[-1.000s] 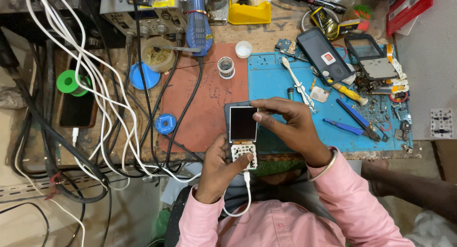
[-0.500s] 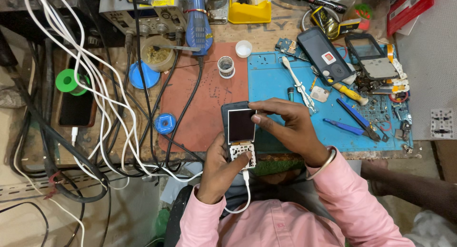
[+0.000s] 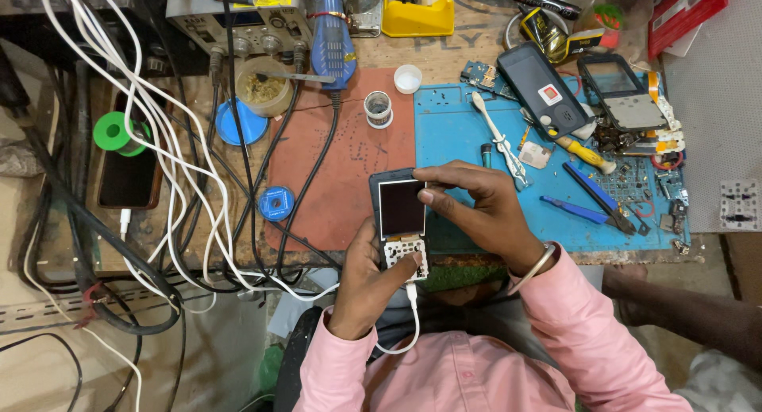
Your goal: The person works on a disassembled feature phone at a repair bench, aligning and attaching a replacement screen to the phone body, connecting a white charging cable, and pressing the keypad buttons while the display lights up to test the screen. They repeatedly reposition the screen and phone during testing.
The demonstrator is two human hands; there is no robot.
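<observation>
A small keypad phone [image 3: 398, 214] with a dark screen and white keys is held over the near edge of the bench. My left hand [image 3: 367, 281] grips its lower end, thumb on the keypad. My right hand [image 3: 480, 213] holds its upper right side, with fingers curled over the top edge and the thumb beside the screen. A white cable [image 3: 412, 321] runs from the phone's bottom end down towards my lap.
A brown mat [image 3: 349, 150] and a blue mat [image 3: 460, 142] cover the bench. On the blue mat lie a white toothbrush [image 3: 500, 138], blue tweezers [image 3: 575, 209], a yellow-handled screwdriver [image 3: 586, 152] and opened phone parts [image 3: 627, 102]. White and black cables [image 3: 175, 166] tangle at left.
The phone and both hands have shifted slightly left and towards me; the grip is unchanged.
</observation>
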